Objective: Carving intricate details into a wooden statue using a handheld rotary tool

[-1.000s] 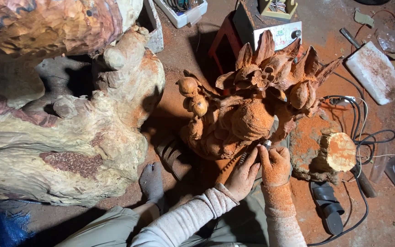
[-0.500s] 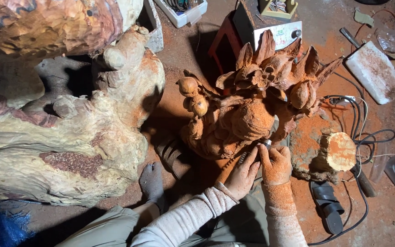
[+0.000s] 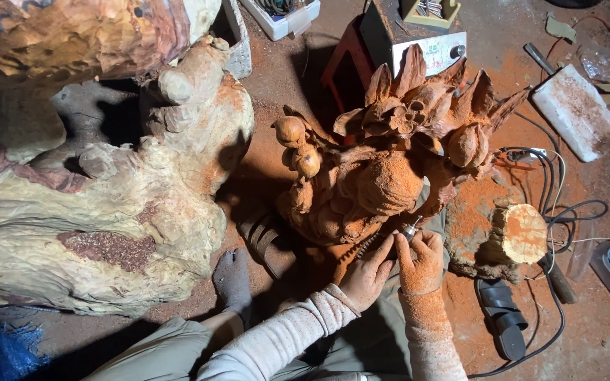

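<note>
**Rotary tool held two-handed against the lower edge of a carving**

A reddish wood carving (image 3: 390, 176), cut with leaf and fruit forms, is seen standing upright on a dust-covered floor (image 3: 587, 339), directly in front of the seated person. A small rotary tool (image 3: 409, 230) with a metal tip is gripped at the carving's lower right edge. The right hand (image 3: 421, 264), coated in orange dust, is closed around the tool body, the fingers curled together and clamped on it; the tip projects just beyond the fingertips and appears to touch the wood. The left hand (image 3: 370, 271) is laid against the carving's base beside the tool, its fingers (image 3: 383, 248) extended and close together, seemingly as a brace that steadies the tip; whether they also pinch the tool's ribbed shaft cannot be told. The two-handed, low grip is judged to suit fine control on a detailed surface. A large pale root carving (image 3: 121, 212) is seen to the left, well apart. A sawn stump (image 3: 524, 233), black cables (image 3: 559, 212) and a sandal (image 3: 503, 321) lie to the right.
</note>
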